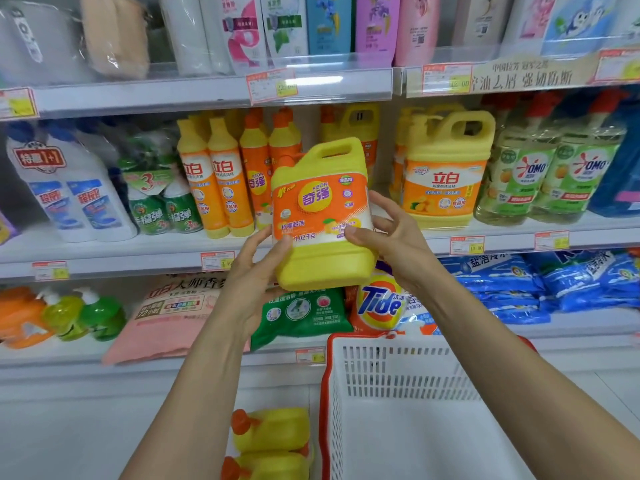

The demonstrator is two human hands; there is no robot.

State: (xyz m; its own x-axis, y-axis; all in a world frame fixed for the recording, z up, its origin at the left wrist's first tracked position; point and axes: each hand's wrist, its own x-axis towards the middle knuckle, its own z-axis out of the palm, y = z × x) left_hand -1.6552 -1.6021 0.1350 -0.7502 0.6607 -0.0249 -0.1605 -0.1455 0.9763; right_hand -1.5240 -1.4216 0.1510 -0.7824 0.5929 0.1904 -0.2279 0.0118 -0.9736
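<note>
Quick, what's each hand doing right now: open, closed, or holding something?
Left hand: holds the yellow jug near its bottom, thumb on the front.
Right hand: holds the same jug at its side, thumb on the label.

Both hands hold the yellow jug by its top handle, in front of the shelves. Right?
Not by the handle. In the head view the left hand and right hand hold the yellow jug by its lower body, in front of the shelves.

A: Middle shelf (114,252), contents?
B: Left of the left hand (256,271): white bottles (76,202), orange bottles (218,188). Right of the right hand (391,244): yellow jug (446,174), green-labelled bottles (550,174).
A: Lower shelf (588,327)?
B: Beneath both hands: pink bag (169,313), green bag (301,313), Tide bag (379,303).
</note>
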